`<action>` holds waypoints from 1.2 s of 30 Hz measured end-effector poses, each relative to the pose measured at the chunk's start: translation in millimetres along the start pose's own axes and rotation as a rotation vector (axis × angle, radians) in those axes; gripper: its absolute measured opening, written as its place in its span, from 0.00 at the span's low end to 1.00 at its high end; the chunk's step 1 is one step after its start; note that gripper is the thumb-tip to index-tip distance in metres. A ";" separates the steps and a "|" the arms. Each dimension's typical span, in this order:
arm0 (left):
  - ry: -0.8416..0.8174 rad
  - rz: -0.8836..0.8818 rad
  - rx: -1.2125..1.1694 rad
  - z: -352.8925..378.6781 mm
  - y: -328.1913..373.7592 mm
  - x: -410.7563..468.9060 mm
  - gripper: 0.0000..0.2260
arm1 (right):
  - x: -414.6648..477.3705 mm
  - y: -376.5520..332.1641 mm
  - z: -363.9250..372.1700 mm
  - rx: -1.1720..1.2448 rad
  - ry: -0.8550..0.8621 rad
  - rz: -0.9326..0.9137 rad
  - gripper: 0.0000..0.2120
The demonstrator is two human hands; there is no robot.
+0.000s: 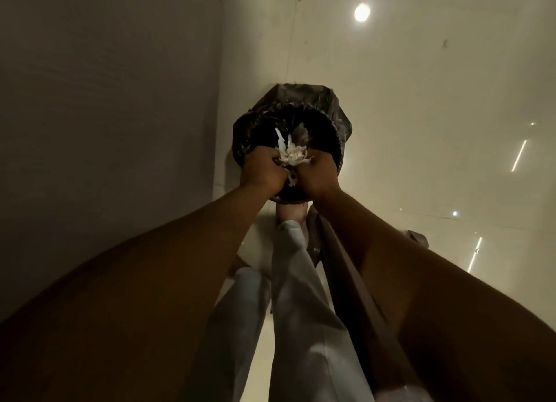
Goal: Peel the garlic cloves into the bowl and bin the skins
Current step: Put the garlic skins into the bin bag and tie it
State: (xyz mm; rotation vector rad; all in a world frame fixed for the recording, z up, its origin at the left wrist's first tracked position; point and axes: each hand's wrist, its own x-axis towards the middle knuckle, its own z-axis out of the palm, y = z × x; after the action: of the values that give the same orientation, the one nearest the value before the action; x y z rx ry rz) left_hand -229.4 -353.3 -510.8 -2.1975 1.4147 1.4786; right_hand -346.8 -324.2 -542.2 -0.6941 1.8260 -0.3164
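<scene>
A bunch of white, papery garlic skins (pixel 292 156) sits squeezed between the two hands, directly above the mouth of a round bin lined with a crinkled black plastic bag (pixel 304 96). The bunch's long axis runs away from the person. Its ragged flakes fan out toward the far side of the bin, and one long pale sliver sticks out furthest in that direction. A few scraps hang lower, in the gap between the wrists.

The left hand (pixel 263 172) and the right hand (pixel 323 172) are side by side with their backs to the camera. Each grip is closed tight, fingers curled in around the skins. The fingertips themselves are tucked out of sight.

The light is dim. The inside of the bin is a black hollow and its contents cannot be made out. The hands and wrists cover the near rim, and the bag covers the bin's body. The bin stands on a glossy cream tiled floor (pixel 421 100), just beside a grey wall (pixel 105 100). Pale trousers (pixel 301 296) and one foot (pixel 290 214) show below the forearms.
</scene>
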 end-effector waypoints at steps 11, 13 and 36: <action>-0.057 0.003 0.023 9.2 -4.2 21.0 0.16 | 28.3 10.9 3.0 0.045 0.031 0.106 0.11; -0.067 0.018 0.025 11.6 -5.3 20.4 0.16 | 25.9 9.8 0.6 -0.035 0.088 0.064 0.12; 0.109 -0.074 -0.269 6.3 8.0 0.6 0.12 | -6.4 -10.0 -4.7 -0.037 0.074 -0.036 0.05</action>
State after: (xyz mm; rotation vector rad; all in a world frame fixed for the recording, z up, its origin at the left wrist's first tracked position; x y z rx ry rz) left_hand -239.5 -354.5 -511.5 -2.4934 1.2085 1.6295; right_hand -346.6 -328.8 -530.3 -0.7502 1.8955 -0.3360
